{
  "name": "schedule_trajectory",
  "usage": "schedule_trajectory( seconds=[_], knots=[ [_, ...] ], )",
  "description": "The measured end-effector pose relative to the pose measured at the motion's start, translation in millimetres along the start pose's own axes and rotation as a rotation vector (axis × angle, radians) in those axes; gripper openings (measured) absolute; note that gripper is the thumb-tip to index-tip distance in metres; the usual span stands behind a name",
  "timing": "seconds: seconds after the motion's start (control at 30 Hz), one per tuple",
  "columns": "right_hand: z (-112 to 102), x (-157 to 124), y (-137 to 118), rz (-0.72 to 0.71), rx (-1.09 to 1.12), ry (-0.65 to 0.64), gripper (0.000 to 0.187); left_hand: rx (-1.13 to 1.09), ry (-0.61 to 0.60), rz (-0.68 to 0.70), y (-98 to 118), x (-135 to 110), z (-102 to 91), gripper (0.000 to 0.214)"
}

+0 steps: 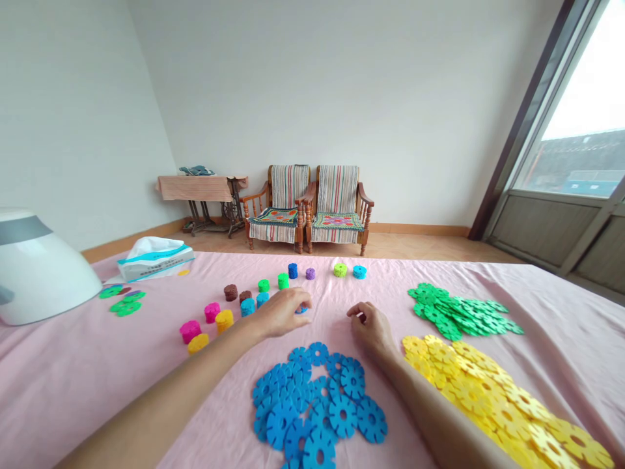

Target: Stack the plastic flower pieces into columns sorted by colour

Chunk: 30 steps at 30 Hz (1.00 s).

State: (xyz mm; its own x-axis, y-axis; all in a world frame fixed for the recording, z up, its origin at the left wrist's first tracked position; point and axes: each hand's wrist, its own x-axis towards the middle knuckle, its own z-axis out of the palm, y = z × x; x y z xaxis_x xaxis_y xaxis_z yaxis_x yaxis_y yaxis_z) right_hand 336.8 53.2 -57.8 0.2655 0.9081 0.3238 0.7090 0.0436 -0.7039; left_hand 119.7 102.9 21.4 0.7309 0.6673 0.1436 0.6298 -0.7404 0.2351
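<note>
My left hand (pixel 286 311) reaches over the middle of the cloth with its fingers bent down around some blue snowflake discs (pixel 303 309), which are mostly hidden beneath it. To the right, my right hand (pixel 370 327) rests by the cloth, its fingers curled in and nothing visible in them. Between my forearms spreads a loose pile of blue snowflake discs (pixel 343 414). Close to my left wrist stand short stacks of discs, among them a light blue stack (pixel 247 307) and a yellow stack (pixel 224 320).
Beside my right forearm lie yellow discs (pixel 488 394) and, farther back, green discs (pixel 454 312). More stacks, such as a lime one (pixel 340 270), line the back. At left are a tissue pack (pixel 155 260), a few mixed discs (pixel 127 303) and a white appliance (pixel 43 277).
</note>
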Motion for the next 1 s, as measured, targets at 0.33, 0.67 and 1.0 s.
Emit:
schedule_trajectory(
  seconds=[0.33,0.67,1.0],
  knots=[
    [0,0,0,-0.012,-0.005,0.004,0.021,-0.073,-0.140,0.144,31,-22,14.2,0.024],
    [2,0,3,-0.026,0.000,0.000,0.021,0.045,-0.172,0.042,44,-19,19.1,0.036],
    [0,0,1,-0.024,-0.002,-0.003,0.021,0.161,-0.238,-0.026,59,-22,11.8,0.034]
  ],
)
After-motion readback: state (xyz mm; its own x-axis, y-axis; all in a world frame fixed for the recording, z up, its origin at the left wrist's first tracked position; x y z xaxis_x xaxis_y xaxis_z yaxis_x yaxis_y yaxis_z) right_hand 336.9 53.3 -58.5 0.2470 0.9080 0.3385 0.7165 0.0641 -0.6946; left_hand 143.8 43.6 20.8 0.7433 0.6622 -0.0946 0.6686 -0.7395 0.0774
